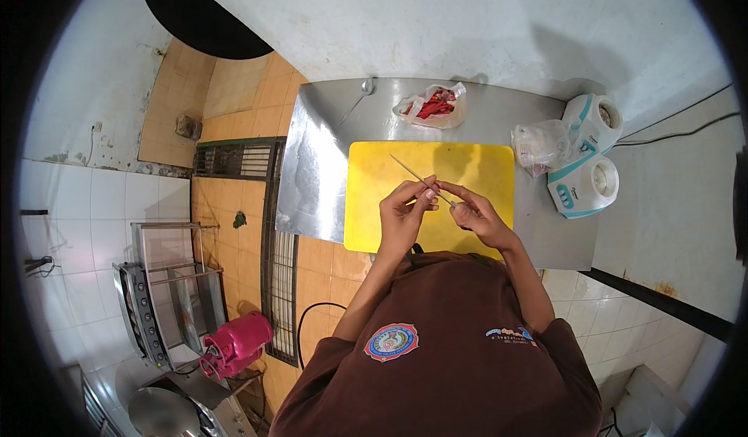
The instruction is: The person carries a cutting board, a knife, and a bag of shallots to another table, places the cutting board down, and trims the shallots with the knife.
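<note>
A person in a brown shirt (460,359) works with both hands raised just above a yellow board (366,227), the knife (404,166) slanting between their fingers. The knife's handle end lies in the right hand (485,223), fingers closed on it, the index finger reaching toward the other hand; its blade points up and away to the left. The left hand (401,211) brings thumb and fingertips together beside the blade, pinched on a small reddish piece (434,189) (too small to identify) next to the right index fingertip.

Beneath the board is a metal table (312,164). Beyond the board, an open plastic bag (459,118) holds red items, with a spoon (368,86) to its left. At the right end stand two white-and-teal appliances (583,184), a clear bag (536,145) against them. Off to the left, on the floor side, are a pink gas cylinder (243,342) and a stove (140,312).
</note>
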Demonstrator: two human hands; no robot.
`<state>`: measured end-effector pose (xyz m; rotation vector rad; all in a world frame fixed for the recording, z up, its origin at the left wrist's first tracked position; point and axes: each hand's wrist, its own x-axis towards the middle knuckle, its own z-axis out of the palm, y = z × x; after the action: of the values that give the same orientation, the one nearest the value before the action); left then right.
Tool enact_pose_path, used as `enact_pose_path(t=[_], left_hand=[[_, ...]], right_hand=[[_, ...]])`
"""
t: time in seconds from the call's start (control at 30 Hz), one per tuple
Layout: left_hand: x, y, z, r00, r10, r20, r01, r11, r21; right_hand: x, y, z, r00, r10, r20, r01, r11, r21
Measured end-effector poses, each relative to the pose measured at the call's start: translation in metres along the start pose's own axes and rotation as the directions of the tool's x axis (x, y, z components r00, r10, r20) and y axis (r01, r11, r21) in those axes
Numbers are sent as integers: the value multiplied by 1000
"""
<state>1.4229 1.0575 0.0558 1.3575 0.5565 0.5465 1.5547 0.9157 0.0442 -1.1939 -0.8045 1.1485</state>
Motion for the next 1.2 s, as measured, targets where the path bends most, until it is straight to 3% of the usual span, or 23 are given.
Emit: enact_pose_path(t=[0.27,0.47,0.63,0.83,0.93,1.0,1.07,1.2], left_hand=[[-1,1,0,1000,14,1,-14,1000,13],[-3,2,2,999,-43,-22,41,996,-85],[-4,-1,-1,998,-64,-28,60,989,-134],[-6,-9,-4,997,-77,-22,70,973,-221],[-5,-1,-1,994,-104,22,106,950,-295],[-3,1,1,992,-122,42,129,938,-323],[-2,0,1,990,-132,43,139,935,-326],[0,4,1,989,-140,48,148,937,-316]], right_hand=[[0,-2,0,999,26,22,-27,999,47],[1,2,0,1000,5,5,-5,999,39],[6,1,7,983,-171,-71,156,971,-181],[2,-9,8,969,-224,-103,164,897,-411],[9,3,12,917,-370,-149,301,887,-350],[9,4,12,931,-319,-178,279,935,-217],[-1,-5,5,986,-83,-145,83,997,-7],[-3,-8,1,999,-43,-19,46,989,144]])
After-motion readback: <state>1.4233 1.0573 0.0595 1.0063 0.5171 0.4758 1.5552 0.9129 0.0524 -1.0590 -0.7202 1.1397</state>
